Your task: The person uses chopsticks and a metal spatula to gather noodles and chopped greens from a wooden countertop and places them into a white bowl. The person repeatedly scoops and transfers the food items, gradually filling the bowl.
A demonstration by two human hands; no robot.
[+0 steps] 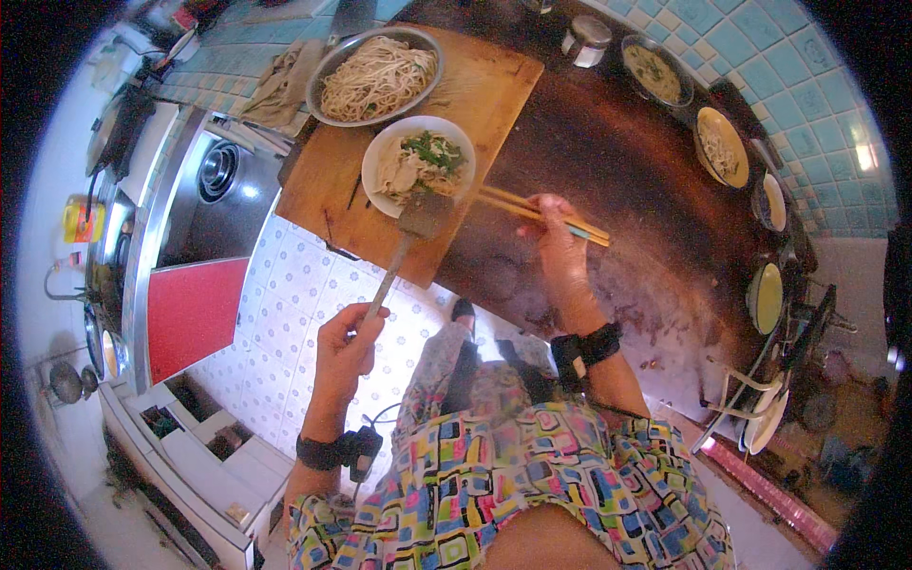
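Observation:
My left hand [348, 340] is closed around the handle of a spatula [392, 273]. The spatula's broad blade rests at the near rim of a white bowl [377, 195]. In that bowl lie pale sliced food [404, 171] and chopped greens [434, 149]. My right hand [559, 237] grips a pair of wooden chopsticks [506, 200], whose tips point left toward the bowl's right side. Whether the tips touch the food, I cannot tell. Just beyond the bowl, a metal basin [316, 100] full of noodles [380, 80] stands on the wooden cutting board [489, 81].
A dark countertop [579, 142] spreads to the right. Along its tiled wall stand a lidded jar [586, 41], a glass bowl of food [655, 71], a yellow bowl [721, 147] and a green bowl [764, 297]. At left are a stove [217, 214] with a red front panel [195, 313] and a cloth [282, 85].

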